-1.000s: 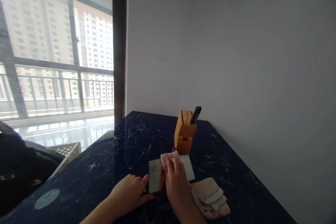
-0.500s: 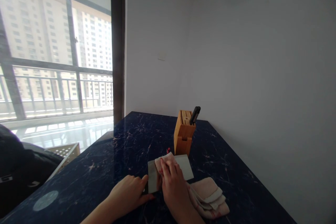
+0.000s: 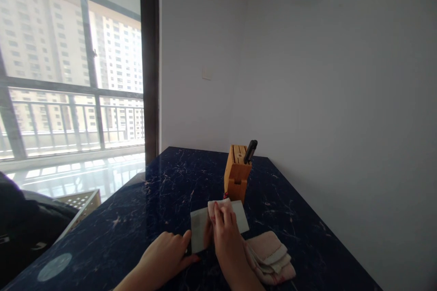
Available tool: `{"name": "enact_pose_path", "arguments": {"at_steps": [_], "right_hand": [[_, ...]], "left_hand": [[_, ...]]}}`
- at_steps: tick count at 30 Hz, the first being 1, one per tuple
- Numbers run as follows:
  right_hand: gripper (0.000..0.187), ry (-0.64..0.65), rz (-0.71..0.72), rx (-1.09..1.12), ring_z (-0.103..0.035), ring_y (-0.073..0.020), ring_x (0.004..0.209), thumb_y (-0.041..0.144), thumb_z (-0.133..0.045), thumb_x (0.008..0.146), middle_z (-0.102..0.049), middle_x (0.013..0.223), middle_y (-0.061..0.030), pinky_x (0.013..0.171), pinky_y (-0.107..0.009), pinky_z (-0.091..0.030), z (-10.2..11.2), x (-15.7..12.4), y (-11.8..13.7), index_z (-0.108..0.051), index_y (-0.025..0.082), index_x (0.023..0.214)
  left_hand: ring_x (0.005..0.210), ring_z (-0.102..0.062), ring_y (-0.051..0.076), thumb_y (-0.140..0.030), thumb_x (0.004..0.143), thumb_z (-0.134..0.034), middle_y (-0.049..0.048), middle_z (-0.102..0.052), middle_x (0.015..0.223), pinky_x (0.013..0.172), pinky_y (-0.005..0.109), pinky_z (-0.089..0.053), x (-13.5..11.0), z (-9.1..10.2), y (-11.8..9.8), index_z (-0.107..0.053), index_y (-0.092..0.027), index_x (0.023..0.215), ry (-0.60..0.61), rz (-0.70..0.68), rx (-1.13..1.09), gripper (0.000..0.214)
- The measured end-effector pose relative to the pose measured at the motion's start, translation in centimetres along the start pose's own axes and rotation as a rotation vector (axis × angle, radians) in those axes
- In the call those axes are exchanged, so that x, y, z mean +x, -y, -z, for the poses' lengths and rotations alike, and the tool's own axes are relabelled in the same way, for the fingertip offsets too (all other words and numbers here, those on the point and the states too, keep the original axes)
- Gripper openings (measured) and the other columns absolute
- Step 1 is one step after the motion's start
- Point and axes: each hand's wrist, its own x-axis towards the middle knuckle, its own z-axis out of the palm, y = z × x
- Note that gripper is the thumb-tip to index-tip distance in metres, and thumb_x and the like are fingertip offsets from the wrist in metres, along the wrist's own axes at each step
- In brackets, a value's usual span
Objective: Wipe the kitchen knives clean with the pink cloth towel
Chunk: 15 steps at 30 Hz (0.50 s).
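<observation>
A wide steel cleaver blade (image 3: 239,221) lies flat on the dark marble table (image 3: 164,191). My left hand (image 3: 166,257) is closed at the blade's left end, thumb against the steel, and the handle is hidden under it. My right hand (image 3: 226,242) presses a small pinkish cloth (image 3: 217,205) down on the middle of the blade, fingers together on top of it.
A folded pinkish towel (image 3: 273,258) lies just right of my right wrist. A wooden knife block (image 3: 236,177) with one black knife handle (image 3: 251,151) stands behind the blade. The white wall runs along the right; a window and a perforated box (image 3: 80,200) are at left.
My right hand slid the cloth a little left along the blade, then back toward its far edge. My left hand stayed at the blade's end.
</observation>
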Motion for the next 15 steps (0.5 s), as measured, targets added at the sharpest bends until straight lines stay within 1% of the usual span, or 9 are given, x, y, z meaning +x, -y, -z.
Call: {"name": "enact_pose_path", "arguments": {"at_steps": [2,4,6,8,11,13,15], "right_hand": [[0.057,0.012,0.062,0.008,-0.041,-0.0236,0.112,0.006,-0.037,0.082,-0.045,0.121,-0.0095,0.089,-0.037,-0.041,0.0,-0.1,0.4,-0.024,0.02,0.136],[0.062,0.058,0.149,0.037,-0.045,-0.0226,0.108,0.006,-0.04,0.08,-0.046,0.121,-0.0074,0.088,-0.036,-0.043,0.6,-0.4,1.1,-0.02,0.023,0.137],[0.065,0.091,0.183,0.059,-0.048,-0.0214,0.103,0.008,-0.043,0.08,-0.047,0.119,-0.0057,0.084,-0.034,-0.045,1.3,-0.5,1.7,-0.019,0.027,0.137],[0.062,0.073,0.144,0.049,-0.049,-0.021,0.101,0.011,-0.043,0.081,-0.047,0.119,-0.0054,0.084,-0.034,-0.045,1.8,-0.4,1.8,-0.021,0.029,0.136],[0.056,0.007,0.05,0.009,-0.047,-0.0219,0.105,0.012,-0.039,0.085,-0.047,0.119,-0.0064,0.086,-0.036,-0.044,1.8,-0.2,1.2,-0.023,0.029,0.136],[0.056,-0.008,0.041,0.004,-0.046,-0.0221,0.107,0.011,-0.038,0.084,-0.048,0.118,-0.0065,0.087,-0.037,-0.043,1.6,-0.1,0.9,-0.023,0.029,0.136],[0.059,-0.002,0.079,0.01,-0.046,-0.0223,0.107,0.009,-0.038,0.083,-0.047,0.118,-0.0066,0.088,-0.037,-0.042,1.5,-0.2,0.9,-0.022,0.028,0.136]], "left_hand": [[0.068,-0.064,0.031,-0.057,0.085,-0.028,0.0114,-0.068,0.078,0.059,0.039,-0.048,0.1,-0.1,-0.3,-0.055,-0.015,0.1,-0.013,0.008,0.012,0.052],[0.067,-0.064,0.03,-0.054,0.086,-0.029,0.0114,-0.068,0.078,0.059,0.039,-0.048,0.1,-0.1,-0.4,-0.055,-0.015,0.099,-0.026,0.007,0.02,0.049],[0.066,-0.064,0.03,-0.053,0.086,-0.03,0.0113,-0.068,0.077,0.058,0.039,-0.049,0.1,-0.1,-0.5,-0.055,-0.015,0.099,-0.027,-0.002,0.029,0.048],[0.067,-0.065,0.03,-0.053,0.086,-0.029,0.0116,-0.068,0.077,0.058,0.039,-0.049,0.0,0.1,-0.5,-0.055,-0.015,0.098,-0.024,-0.009,0.034,0.048],[0.067,-0.065,0.031,-0.054,0.086,-0.028,0.0119,-0.068,0.076,0.058,0.039,-0.048,-0.2,0.2,-0.6,-0.055,-0.015,0.099,-0.027,-0.013,0.041,0.049],[0.067,-0.065,0.031,-0.054,0.086,-0.028,0.0115,-0.068,0.075,0.058,0.038,-0.048,-0.3,0.3,-0.6,-0.054,-0.015,0.098,-0.03,-0.016,0.045,0.049],[0.066,-0.065,0.03,-0.055,0.086,-0.028,0.0114,-0.068,0.075,0.058,0.039,-0.048,-0.3,0.3,-0.6,-0.055,-0.015,0.096,-0.033,-0.018,0.05,0.049]]}}
